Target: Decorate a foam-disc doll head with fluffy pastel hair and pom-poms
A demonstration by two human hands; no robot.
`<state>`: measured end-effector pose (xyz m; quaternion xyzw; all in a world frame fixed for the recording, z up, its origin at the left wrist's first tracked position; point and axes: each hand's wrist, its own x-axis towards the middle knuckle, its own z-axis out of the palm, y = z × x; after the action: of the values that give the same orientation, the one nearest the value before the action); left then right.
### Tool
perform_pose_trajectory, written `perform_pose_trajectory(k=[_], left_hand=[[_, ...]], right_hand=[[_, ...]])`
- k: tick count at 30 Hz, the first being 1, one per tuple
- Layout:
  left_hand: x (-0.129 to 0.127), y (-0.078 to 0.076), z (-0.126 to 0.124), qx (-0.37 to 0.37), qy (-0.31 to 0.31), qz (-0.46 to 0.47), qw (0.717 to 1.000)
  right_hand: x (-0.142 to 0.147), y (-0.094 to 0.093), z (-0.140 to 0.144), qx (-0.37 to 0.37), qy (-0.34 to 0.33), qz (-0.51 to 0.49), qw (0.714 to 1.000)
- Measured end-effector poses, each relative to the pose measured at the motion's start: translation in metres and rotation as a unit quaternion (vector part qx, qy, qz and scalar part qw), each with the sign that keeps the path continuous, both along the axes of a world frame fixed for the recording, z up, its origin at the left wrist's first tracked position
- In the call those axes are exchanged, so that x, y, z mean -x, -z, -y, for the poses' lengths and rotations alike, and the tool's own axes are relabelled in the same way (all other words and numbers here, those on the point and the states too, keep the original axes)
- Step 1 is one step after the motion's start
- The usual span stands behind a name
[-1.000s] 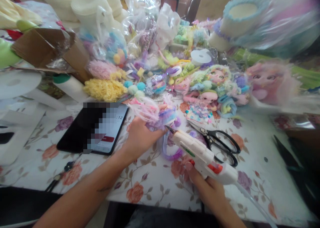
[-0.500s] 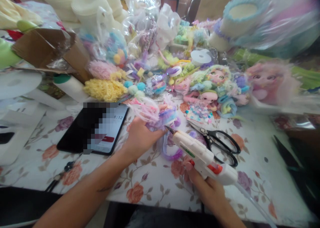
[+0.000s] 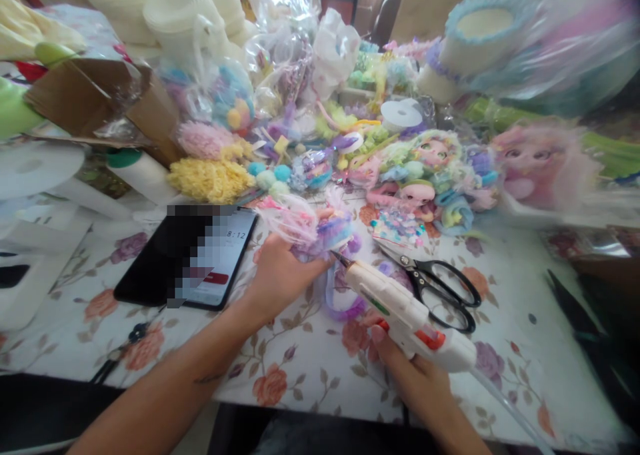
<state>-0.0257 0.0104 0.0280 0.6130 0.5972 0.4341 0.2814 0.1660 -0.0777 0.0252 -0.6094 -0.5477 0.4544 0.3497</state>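
Note:
My left hand [image 3: 285, 268] is closed around a fluffy pink and purple hair ornament [image 3: 333, 228], whose exact kind is hard to make out. A purple fuzzy band [image 3: 345, 308] curves below it; whether the two are joined is partly hidden. In my right hand [image 3: 400, 355] is a white hot glue gun [image 3: 400, 302] with an orange trigger, fingers wrapped round its handle. Its metal nozzle points up and left, at or very near the ornament's lower edge. Black-handled scissors [image 3: 440, 285] lie just right of the glue gun, blades partly covered.
A phone [image 3: 220, 255] lies left of my left arm. Sequins [image 3: 400, 227] sit near the scissors. Behind are yellow trim [image 3: 210, 180], pompoms [image 3: 270, 175], doll-face pieces [image 3: 433, 152], a white ribbon spool [image 3: 401, 113] and a cardboard box [image 3: 85, 98]. The gun's cord [image 3: 510, 408] trails to the lower right.

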Motion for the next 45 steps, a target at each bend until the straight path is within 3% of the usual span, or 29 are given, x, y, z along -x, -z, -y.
perform_pose_trajectory(k=[6, 11, 15, 19, 31, 45], left_hand=[[-0.0009, 0.0007, -0.0011, -0.008, 0.001, 0.005, 1.000], [-0.0003, 0.0013, -0.0014, -0.015, -0.007, -0.009, 1.000], [-0.0002, 0.0017, -0.0020, -0.014, -0.011, -0.018, 1.000], [0.0007, 0.0040, -0.0020, -0.013, -0.011, -0.013, 1.000], [-0.0012, 0.0012, -0.0015, -0.009, -0.015, -0.017, 1.000], [-0.0017, -0.0005, -0.0028, -0.005, 0.019, 0.012, 1.000]], right_hand=[[0.0012, 0.0012, 0.0002, -0.019, 0.001, -0.027, 0.999], [-0.0013, 0.0029, 0.0007, -0.031, 0.021, 0.011, 0.999], [0.0001, 0.0011, 0.0000, -0.020, -0.003, 0.006, 1.000], [0.0013, -0.0004, 0.0002, -0.003, 0.014, 0.003, 1.000], [-0.0020, 0.0017, 0.0001, -0.022, -0.004, 0.014, 1.000], [-0.0039, 0.0061, 0.0017, -0.016, 0.002, 0.008, 1.000]])
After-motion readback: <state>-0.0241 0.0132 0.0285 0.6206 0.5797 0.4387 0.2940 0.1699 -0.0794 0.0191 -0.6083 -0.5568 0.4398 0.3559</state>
